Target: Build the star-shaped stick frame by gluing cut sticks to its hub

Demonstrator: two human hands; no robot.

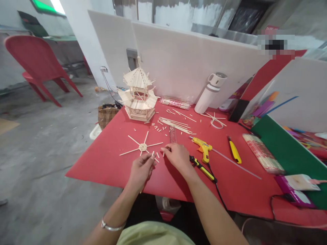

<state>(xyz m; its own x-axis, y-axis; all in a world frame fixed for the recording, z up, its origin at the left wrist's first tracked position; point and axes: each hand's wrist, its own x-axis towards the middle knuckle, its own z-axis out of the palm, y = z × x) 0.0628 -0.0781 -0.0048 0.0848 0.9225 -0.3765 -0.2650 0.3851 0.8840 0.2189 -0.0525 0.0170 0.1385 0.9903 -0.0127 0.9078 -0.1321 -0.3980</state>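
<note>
Soft light, glare toward ten o'clock; faint shadows on the smooth red bench [102,165]; edges stretched; two o'clock pixelated.

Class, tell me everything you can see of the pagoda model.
The pagoda model appears to be made of thin, pale wooden sticks. It has two sloping, many-sided roofs, one above the other, with stick ends jutting from their corners and a thin spire on top. An open stick frame shows between the roofs, above a low, many-sided base. It stands upright at the far left of the red tabletop, in front of a white panel.
</note>
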